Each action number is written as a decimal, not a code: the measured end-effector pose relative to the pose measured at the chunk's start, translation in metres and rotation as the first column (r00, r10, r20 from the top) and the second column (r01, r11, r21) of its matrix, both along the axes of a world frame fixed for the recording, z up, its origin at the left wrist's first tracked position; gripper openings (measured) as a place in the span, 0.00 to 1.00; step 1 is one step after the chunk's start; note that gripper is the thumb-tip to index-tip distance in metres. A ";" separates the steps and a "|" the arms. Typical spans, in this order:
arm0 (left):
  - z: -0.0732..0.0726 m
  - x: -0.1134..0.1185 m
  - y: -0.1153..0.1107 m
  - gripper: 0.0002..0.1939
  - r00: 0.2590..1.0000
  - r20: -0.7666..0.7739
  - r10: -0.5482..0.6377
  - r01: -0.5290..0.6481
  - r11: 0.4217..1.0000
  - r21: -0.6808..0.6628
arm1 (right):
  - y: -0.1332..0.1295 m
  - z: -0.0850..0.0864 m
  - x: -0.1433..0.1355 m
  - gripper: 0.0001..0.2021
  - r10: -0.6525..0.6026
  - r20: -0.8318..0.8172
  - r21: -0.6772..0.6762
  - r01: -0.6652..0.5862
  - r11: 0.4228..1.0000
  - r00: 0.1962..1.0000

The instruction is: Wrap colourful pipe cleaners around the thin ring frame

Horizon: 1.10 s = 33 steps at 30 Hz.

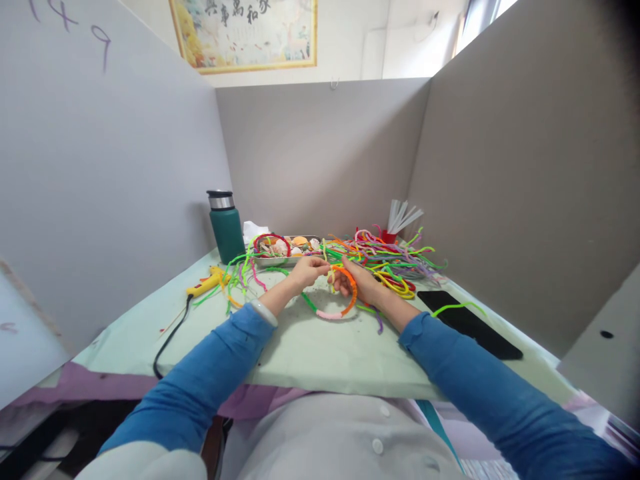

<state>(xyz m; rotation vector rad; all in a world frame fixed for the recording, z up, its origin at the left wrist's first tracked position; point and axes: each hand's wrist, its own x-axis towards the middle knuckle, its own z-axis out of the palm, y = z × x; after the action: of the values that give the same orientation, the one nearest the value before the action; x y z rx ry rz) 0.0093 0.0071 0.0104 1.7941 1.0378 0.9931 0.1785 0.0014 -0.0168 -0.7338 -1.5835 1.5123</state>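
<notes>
A ring wrapped in orange, pink and green pipe cleaners (330, 315) hangs just above the table between my hands. My right hand (361, 283) has its fingers closed on the ring's orange upper part. A pale yellow pipe cleaner (331, 280) stands at the top of the ring, by the fingertips of both hands. My left hand (309, 270) pinches at that spot with thumb and forefinger, seemingly on the pale yellow strand; the exact grip is too small to make out.
Loose pipe cleaners (395, 263) pile up behind my right hand. A metal tray (270, 261) of shells lies at the back. Leftward are a green bottle (227, 230) and a yellow glue gun (204, 285). A black phone-like slab (470, 325) lies right; glue sticks (400, 217) stand in a red holder.
</notes>
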 end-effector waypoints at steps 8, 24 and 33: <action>-0.004 -0.004 0.010 0.08 0.988 -0.062 0.141 -0.143 0.989 -0.033 | -0.002 0.005 -0.004 0.15 -0.581 0.020 0.585 0.461 0.667 0.814; 0.002 -0.001 -0.002 0.10 0.993 -0.085 0.078 -0.085 0.993 -0.080 | -0.017 0.012 -0.003 0.09 -0.778 0.241 0.961 -0.031 0.274 0.581; -0.002 -0.001 0.001 0.11 0.993 -0.102 0.051 -0.059 0.995 -0.080 | -0.015 0.009 -0.005 0.05 -0.722 0.243 0.933 0.047 0.356 0.648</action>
<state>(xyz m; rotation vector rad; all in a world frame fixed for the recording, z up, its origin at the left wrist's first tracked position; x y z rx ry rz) 0.0087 0.0082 0.0085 1.7704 1.1790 0.8879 0.1736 -0.0136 -0.0074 -0.9472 -2.1197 -0.1690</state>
